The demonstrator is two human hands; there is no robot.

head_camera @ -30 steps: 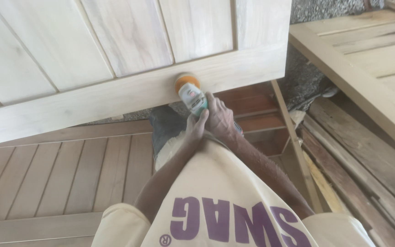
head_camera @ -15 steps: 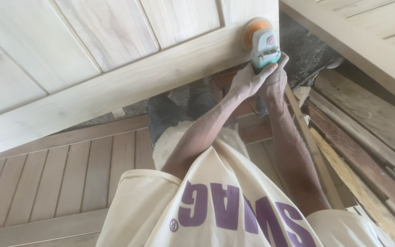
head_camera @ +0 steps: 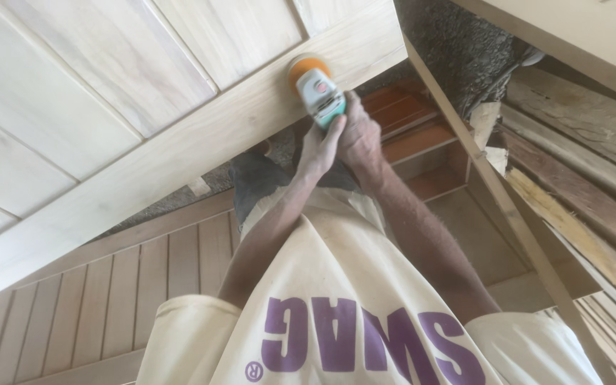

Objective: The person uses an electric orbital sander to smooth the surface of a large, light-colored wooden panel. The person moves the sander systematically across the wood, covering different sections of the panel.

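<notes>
Hands (head_camera: 344,142) slid sander (head_camera: 316,89) back left along door rail (head_camera: 180,153).

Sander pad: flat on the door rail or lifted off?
On it. The sander's orange pad lies against the pale door rail, no gap visible. Left hand and right hand grip its body. Running or not: cannot tell.

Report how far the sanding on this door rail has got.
Done: the pale wooden door looks smooth and bare around the tool, though finish quality cannot be judged. In hand: left hand and right hand both grip the orbital sander, pad on the bottom rail. Left: which stretches of the rail remain unsanded cannot be told.
</notes>
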